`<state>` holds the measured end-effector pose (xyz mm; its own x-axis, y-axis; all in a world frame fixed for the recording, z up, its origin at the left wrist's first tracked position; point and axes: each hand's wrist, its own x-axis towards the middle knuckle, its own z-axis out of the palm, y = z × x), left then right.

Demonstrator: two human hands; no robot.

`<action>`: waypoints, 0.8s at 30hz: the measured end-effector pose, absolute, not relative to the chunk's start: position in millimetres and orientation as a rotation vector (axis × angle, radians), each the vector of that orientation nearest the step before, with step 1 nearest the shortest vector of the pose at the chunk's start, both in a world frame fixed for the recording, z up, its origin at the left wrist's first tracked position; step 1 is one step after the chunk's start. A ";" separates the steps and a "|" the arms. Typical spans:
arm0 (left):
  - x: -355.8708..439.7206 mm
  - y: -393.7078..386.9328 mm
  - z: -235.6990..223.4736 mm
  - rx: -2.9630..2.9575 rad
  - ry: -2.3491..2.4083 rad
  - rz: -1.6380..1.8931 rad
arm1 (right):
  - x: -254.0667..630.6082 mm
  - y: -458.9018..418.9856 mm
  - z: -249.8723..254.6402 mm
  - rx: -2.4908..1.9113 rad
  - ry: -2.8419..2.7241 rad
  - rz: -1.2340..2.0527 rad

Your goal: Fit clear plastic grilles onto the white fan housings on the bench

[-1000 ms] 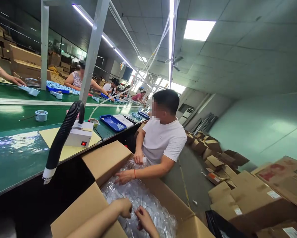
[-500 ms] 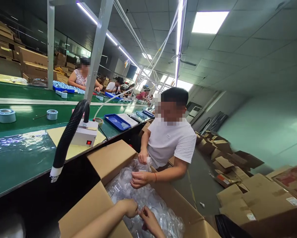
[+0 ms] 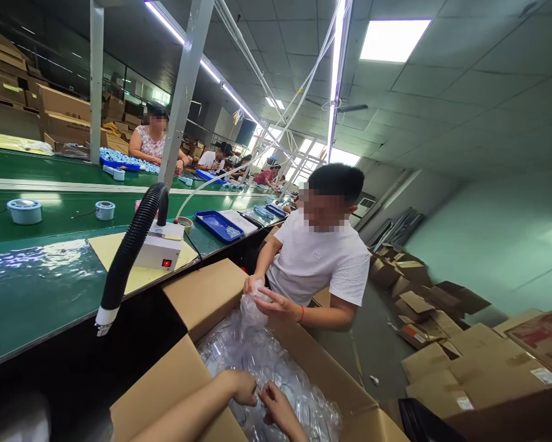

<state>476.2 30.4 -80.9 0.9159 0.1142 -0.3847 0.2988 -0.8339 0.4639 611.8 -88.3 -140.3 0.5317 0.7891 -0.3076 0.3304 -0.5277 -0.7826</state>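
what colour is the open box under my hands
The box is light brown, seen best in the head view.

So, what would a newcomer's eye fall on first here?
Probably the co-worker in a white T-shirt, at the far end of an open cardboard box holding clear plastic pieces. The person's left hand and right hand are over these, near the camera. Left of the box, a black corrugated hose hangs.

Cardboard box [image 3: 324,368] open on top, btwn L flap [image 3: 165,390] & R wall [image 3: 352,396]; co-worker's hands [image 3: 278,305] block far end; black hose [image 3: 132,242] hangs L, nr table [image 3: 31,307] edge.
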 end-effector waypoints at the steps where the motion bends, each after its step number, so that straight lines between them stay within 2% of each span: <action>1: 475.9 30.5 -79.9 2.545 0.294 -0.473 | 612.1 -88.4 -140.9 -2.096 -0.902 0.881; 15: 474.3 29.5 -74.6 2.588 0.301 -0.512 | 612.5 -88.2 -141.1 -2.123 -0.892 0.904; 24: 478.5 32.5 -87.4 2.556 0.280 -0.556 | 612.5 -90.5 -135.2 -2.258 -0.893 0.946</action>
<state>478.5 32.5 -87.4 0.8953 0.0905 -0.4362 0.2969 -0.8513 0.4327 612.5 -90.5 -135.2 0.5366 0.7374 -0.4103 0.3671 -0.6418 -0.6733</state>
